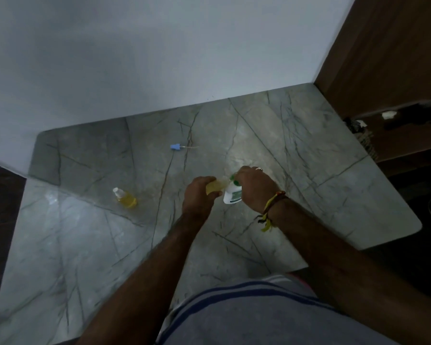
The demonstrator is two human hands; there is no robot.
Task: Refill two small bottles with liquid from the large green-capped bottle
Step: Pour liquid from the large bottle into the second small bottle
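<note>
Large green-capped bottle (pixel 232 194) stood white on the marble table (pixel 309 195), its top gripped by the right hand (pixel 255 188), fingers curled round the cap. Left hand (pixel 199 192) held a small bottle (pixel 215 186) of yellow liquid, fingers wrapped round it, touching the big one. Farther left stood a second small bottle (pixel 124 198), yellow-filled; beyond lay a blue nozzle (pixel 176 146)

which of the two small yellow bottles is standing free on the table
The small bottle off to the left, white-topped, stands alone on the marble table. The other small bottle is gripped in the left hand.
</note>
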